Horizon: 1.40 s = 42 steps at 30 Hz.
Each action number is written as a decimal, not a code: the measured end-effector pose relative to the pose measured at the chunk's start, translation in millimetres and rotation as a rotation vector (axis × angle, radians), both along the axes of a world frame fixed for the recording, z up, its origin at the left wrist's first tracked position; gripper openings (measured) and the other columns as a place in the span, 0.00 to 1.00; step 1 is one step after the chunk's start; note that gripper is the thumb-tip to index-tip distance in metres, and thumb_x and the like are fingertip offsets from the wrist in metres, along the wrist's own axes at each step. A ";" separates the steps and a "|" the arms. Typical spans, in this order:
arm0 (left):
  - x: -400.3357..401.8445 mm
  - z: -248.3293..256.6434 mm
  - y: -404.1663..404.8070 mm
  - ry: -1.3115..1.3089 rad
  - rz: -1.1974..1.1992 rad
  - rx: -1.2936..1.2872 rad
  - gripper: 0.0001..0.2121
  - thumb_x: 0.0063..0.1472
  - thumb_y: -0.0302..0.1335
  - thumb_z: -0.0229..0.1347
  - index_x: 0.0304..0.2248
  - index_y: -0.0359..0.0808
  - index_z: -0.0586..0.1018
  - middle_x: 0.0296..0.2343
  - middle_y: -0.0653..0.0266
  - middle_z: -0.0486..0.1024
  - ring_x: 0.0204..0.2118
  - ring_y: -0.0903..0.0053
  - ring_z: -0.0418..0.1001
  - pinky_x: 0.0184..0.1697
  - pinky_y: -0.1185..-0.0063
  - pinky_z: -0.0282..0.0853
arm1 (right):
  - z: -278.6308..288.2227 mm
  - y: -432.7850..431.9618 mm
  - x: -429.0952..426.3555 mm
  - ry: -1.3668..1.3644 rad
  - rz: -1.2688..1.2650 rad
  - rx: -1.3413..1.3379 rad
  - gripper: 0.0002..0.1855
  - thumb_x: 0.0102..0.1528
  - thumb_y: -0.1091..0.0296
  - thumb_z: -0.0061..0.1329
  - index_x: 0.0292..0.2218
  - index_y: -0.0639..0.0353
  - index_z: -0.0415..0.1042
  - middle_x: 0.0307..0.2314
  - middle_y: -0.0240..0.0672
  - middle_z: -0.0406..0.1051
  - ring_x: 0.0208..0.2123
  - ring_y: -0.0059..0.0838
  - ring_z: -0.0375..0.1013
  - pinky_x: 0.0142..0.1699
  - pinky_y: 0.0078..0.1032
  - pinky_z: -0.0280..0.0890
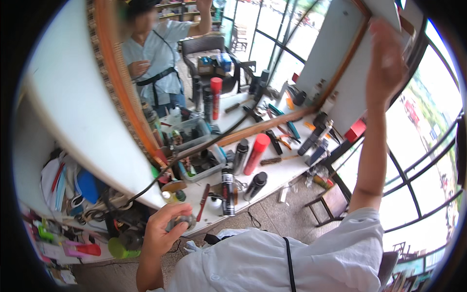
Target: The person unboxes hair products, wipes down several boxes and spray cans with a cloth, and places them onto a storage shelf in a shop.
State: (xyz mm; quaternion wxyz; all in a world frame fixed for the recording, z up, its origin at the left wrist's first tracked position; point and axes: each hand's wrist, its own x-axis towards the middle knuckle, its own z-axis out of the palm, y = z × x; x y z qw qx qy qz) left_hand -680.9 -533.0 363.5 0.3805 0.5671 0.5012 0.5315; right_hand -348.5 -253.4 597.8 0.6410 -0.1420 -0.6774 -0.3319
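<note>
My left hand point(164, 228) is low at the left, its thumb and bent fingers apart. A small round glass container point(186, 221) shows between them; the mirror reflection has that hand raised at waist height with no object evident in it. My right hand point(387, 67) is stretched up at the far right, motion-blurred, in front of the wall and the window side. Whether it holds anything is unclear. Before me on the white counter point(208, 188) stand a red spray can point(257, 155), black spray cans point(228, 191) and a dark red comb-like tool point(203, 202).
A wood-framed mirror point(233, 73) fills the wall behind the counter. A clear plastic bin point(204, 173) holds small items. A black cable point(153, 182) crosses in front. A brush point(271, 160) and clippers point(274, 142) lie rightward. Below stands a wooden stool point(334, 200); leftward, a cluttered shelf point(105, 252).
</note>
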 end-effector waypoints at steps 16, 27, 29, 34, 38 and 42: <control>114.4 -7.1 93.7 -0.160 0.000 -0.221 0.21 0.53 0.24 0.55 0.45 0.23 0.67 0.37 0.53 0.72 0.41 0.71 0.71 0.48 0.75 0.63 | -441.2 160.7 206.9 0.546 -0.817 -1.582 0.50 0.39 0.48 0.56 0.55 0.60 0.46 0.48 0.51 0.60 0.48 0.48 0.63 0.49 0.38 0.61; 151.5 -9.7 124.1 -0.048 -0.080 -0.216 0.18 0.52 0.17 0.52 0.44 0.25 0.69 0.37 0.56 0.72 0.42 0.73 0.71 0.48 0.76 0.64 | -310.6 65.8 273.8 0.505 0.323 -1.557 0.32 0.40 0.74 0.52 0.49 0.65 0.62 0.31 0.34 0.69 0.32 0.19 0.69 0.38 0.16 0.63; 168.8 -9.7 155.7 0.184 -0.185 -0.123 0.18 0.51 0.17 0.53 0.44 0.29 0.70 0.37 0.58 0.72 0.42 0.75 0.71 0.46 0.79 0.64 | -266.4 47.0 269.2 0.436 0.548 -1.530 0.34 0.39 0.71 0.53 0.49 0.68 0.62 0.31 0.36 0.70 0.33 0.20 0.69 0.39 0.15 0.62; 206.8 -3.1 195.7 0.222 -0.328 0.034 0.36 0.49 0.31 0.61 0.55 0.36 0.56 0.47 0.56 0.64 0.50 0.71 0.64 0.50 0.76 0.61 | -191.5 33.3 181.4 0.220 1.040 -1.546 0.40 0.36 0.64 0.57 0.50 0.68 0.58 0.34 0.40 0.70 0.35 0.24 0.71 0.42 0.18 0.63; 221.3 3.3 190.4 -0.100 -0.394 -0.059 0.40 0.47 0.31 0.63 0.55 0.34 0.53 0.41 0.58 0.67 0.42 0.78 0.67 0.45 0.78 0.64 | -156.9 29.2 113.4 0.025 1.206 -1.546 0.42 0.37 0.62 0.58 0.52 0.65 0.56 0.37 0.44 0.69 0.39 0.28 0.70 0.44 0.21 0.63; 199.1 29.1 149.8 -0.101 -0.021 0.201 0.34 0.48 0.25 0.62 0.52 0.32 0.56 0.39 0.61 0.68 0.39 0.80 0.69 0.43 0.81 0.64 | -159.7 -3.7 33.8 0.309 1.489 -1.261 0.49 0.43 0.56 0.60 0.56 0.64 0.44 0.45 0.44 0.63 0.44 0.33 0.67 0.49 0.26 0.61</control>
